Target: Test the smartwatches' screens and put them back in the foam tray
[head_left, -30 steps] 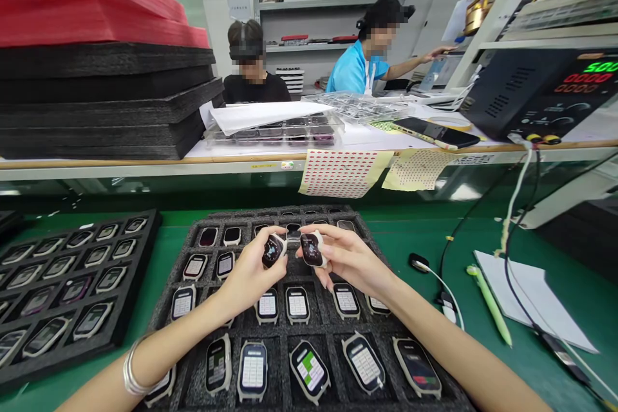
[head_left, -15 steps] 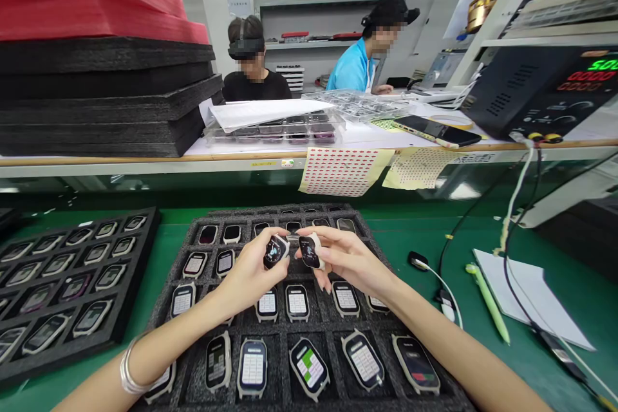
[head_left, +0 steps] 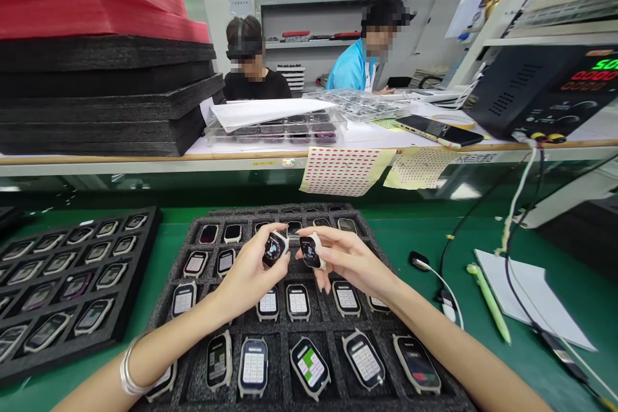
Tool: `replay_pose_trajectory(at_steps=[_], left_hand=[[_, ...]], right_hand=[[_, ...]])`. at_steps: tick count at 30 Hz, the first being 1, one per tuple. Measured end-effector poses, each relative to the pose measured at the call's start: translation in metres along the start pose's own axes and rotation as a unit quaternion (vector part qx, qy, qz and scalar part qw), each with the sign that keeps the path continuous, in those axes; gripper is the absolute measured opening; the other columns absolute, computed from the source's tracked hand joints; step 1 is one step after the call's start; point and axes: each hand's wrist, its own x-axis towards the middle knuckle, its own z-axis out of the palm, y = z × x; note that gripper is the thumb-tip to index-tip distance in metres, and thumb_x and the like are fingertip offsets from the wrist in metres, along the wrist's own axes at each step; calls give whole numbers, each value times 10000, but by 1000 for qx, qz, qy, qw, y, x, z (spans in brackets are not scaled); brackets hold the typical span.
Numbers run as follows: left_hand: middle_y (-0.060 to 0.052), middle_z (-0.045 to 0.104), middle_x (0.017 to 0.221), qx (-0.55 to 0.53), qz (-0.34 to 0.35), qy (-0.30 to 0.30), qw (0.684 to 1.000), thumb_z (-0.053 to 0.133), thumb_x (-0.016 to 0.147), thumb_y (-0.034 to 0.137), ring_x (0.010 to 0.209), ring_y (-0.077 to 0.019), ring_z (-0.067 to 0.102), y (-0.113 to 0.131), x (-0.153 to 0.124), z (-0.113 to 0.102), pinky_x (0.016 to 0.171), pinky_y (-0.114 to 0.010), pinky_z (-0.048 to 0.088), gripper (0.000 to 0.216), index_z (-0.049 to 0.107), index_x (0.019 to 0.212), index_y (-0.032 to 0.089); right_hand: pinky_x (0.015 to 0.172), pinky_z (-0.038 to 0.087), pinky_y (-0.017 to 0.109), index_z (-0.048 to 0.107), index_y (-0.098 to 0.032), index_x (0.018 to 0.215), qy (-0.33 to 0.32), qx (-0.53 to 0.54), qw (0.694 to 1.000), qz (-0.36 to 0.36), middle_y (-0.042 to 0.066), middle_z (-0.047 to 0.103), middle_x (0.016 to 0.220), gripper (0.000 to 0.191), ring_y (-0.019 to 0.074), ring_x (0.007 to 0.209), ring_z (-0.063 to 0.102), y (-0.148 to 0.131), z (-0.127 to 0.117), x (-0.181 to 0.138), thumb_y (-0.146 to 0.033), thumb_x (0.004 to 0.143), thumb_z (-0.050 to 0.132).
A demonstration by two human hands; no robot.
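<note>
Closed around a smartwatch body point(head_left: 274, 248) with a lit dial is my left hand point(head_left: 251, 270). My right hand point(head_left: 350, 257) grips a second smartwatch body point(head_left: 309, 252), its screen also lit and facing me. The two watches are side by side, a small gap apart, above a black foam tray point(head_left: 275, 342). In the tray's compartments lie several strapless watches, many with white grids on their screens. One watch point(head_left: 309, 368) shows a green and white grid, and another watch point(head_left: 416, 364) at the right front has a mostly dark screen. My hands and forearms hide some compartments.
Another watch-filled foam tray point(head_left: 109, 328) lies at left. Stacked foam point(head_left: 106, 93), a phone point(head_left: 437, 131) and a power supply point(head_left: 541, 93) stand on the shelf. At right are a green pen point(head_left: 490, 306), paper point(head_left: 535, 296) and cables. Two people sit beyond.
Both hands keep their hold on the watches, almost unmoved. In the background, the person in blue has turned and lowered their head slightly.
</note>
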Motion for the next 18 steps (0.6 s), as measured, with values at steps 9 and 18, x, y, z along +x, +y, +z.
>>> replay_pose_trajectory(at_steps=[9, 18], left_hand=[[-44, 582, 1077, -8, -7, -4, 1000, 495, 833, 221, 949, -197, 554, -3, -2, 2, 831, -297, 417, 392, 421, 1218, 224], [-29, 590, 967, -47, -47, 10, 998, 509, 836, 341, 585, -125, 533, -1, -3, 3, 452, -214, 373, 388, 447, 1202, 228]], right_hand=[[480, 553, 252, 560, -153, 1187, 9, -7, 1000, -3, 103, 646, 931, 361, 148, 536, 648, 0, 0, 0, -259, 852, 642], [479, 544, 249, 527, -161, 1239, 10, -1, 1000, -10, 108, 642, 940, 429, 152, 546, 654, 0, 0, -4, -290, 848, 648]])
